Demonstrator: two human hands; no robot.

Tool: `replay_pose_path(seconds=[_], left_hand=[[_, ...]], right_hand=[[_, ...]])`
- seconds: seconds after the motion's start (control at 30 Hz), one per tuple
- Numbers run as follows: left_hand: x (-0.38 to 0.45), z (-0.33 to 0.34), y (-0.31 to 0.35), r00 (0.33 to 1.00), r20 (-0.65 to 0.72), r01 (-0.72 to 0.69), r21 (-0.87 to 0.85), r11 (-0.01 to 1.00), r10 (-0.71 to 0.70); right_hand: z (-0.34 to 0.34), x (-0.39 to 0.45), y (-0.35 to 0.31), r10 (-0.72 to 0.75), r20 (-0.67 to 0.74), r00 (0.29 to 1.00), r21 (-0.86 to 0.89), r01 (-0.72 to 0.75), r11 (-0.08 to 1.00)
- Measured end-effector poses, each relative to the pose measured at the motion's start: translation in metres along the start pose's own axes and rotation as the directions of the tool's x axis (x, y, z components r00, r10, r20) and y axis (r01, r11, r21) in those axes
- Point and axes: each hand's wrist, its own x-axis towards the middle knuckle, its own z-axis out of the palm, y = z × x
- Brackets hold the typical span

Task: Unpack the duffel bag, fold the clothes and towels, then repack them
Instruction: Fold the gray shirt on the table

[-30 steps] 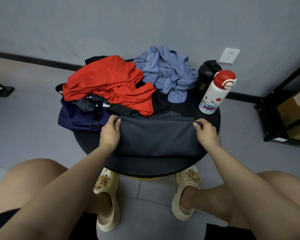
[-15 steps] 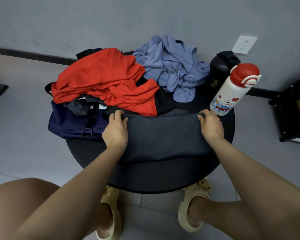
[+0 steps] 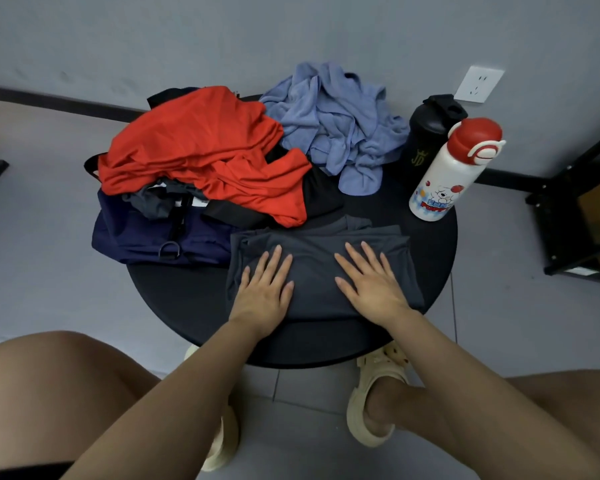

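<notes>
Both hands lie flat, fingers straight and spread, palms down on the folded grey garment (image 3: 321, 268) at the near side of the round black table (image 3: 174, 292). The left hand (image 3: 265, 289) presses the garment's left half, the right hand (image 3: 371, 282) its right half, with a strip of grey cloth between them. Neither hand grips anything.

Just beyond the left hand's fingertips, past the garment's far edge, lies the red shirt (image 3: 208, 150), crumpled and draped over black cloth (image 3: 323, 195) and over the navy duffel bag (image 3: 139, 233). The bag sits to the left of the left hand, hanging partly off the table's edge, with a scrap of grey fabric (image 3: 151, 204) spilling from its open top and a ring-shaped clip (image 3: 169, 249) on its near side. The bag's corner touches or nearly touches the garment's left edge; which one cannot be told.

Farther out, beyond the gap between the hands, the blue towel (image 3: 333, 116) lies in a heap at the table's far edge, beside the red shirt.

Beyond and to the right of the right hand stands the white bottle (image 3: 444, 181) with a red cap, upright, near the garment's far right corner but apart from it. Behind it stands a black bottle (image 3: 426, 133), close beside the towel.

Below the table's near edge are cream sandals (image 3: 378, 403) on the tiled floor. A wall socket (image 3: 478, 84) sits beyond the bottles, and a black shelf frame (image 3: 575, 202) stands far to the right.
</notes>
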Motion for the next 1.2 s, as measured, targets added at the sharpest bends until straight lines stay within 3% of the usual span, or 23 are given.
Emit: replay_pose_path(seconds=[0.27,0.37,0.4,0.47,0.5,0.57,0.67,0.77,0.83,1.0,1.1,1.2], left_hand=[[-0.045,0.009,0.027,0.998,0.048,-0.044,0.038,0.998,0.042],[-0.047,-0.004,0.026,0.993,-0.090,-0.071,-0.006,0.997,0.070],[-0.044,-0.012,0.024,0.979,-0.195,-0.061,-0.042,0.997,0.052],[-0.034,-0.024,0.017,0.922,-0.381,0.031,-0.111,0.993,-0.071],[-0.030,-0.030,0.014,0.909,-0.381,0.112,-0.168,0.979,-0.169],[-0.024,-0.037,0.006,0.915,-0.253,0.257,-0.234,0.938,-0.314],[-0.018,-0.032,-0.004,0.909,-0.185,0.274,-0.410,0.870,-0.374],[-0.019,-0.036,-0.002,0.880,-0.141,0.253,-0.669,0.699,-0.453],[-0.023,-0.039,0.001,0.881,-0.115,0.224,-0.753,0.619,-0.460],[-0.037,-0.038,0.000,0.867,-0.190,0.139,-0.796,0.590,-0.461],[-0.042,-0.042,0.000,0.834,-0.241,0.113,-0.806,0.581,-0.496],[-0.039,-0.046,-0.001,0.787,-0.257,0.140,-0.811,0.569,-0.561]], right_hand=[[0.010,-0.056,-0.001,0.037,0.035,0.999,-0.061,-0.035,0.998],[0.000,-0.064,0.004,-0.012,0.029,0.999,0.054,0.010,0.998],[-0.007,-0.062,0.009,-0.006,-0.052,0.999,0.154,0.014,0.988],[-0.020,-0.057,0.024,0.143,-0.281,0.949,0.308,-0.052,0.950],[-0.026,-0.056,0.033,0.252,-0.324,0.912,0.358,-0.128,0.925],[-0.031,-0.058,0.047,0.432,-0.242,0.869,0.452,-0.293,0.843],[-0.027,-0.056,0.058,0.548,-0.091,0.832,0.611,-0.388,0.690],[-0.021,-0.051,0.058,0.568,-0.142,0.811,0.674,-0.341,0.656],[-0.021,-0.050,0.056,0.574,-0.186,0.798,0.703,-0.299,0.645],[-0.032,-0.051,0.043,0.573,-0.234,0.785,0.787,-0.194,0.586],[-0.038,-0.047,0.039,0.538,-0.342,0.771,0.751,-0.120,0.650],[-0.042,-0.036,0.035,0.495,-0.402,0.770,0.650,-0.140,0.747]])
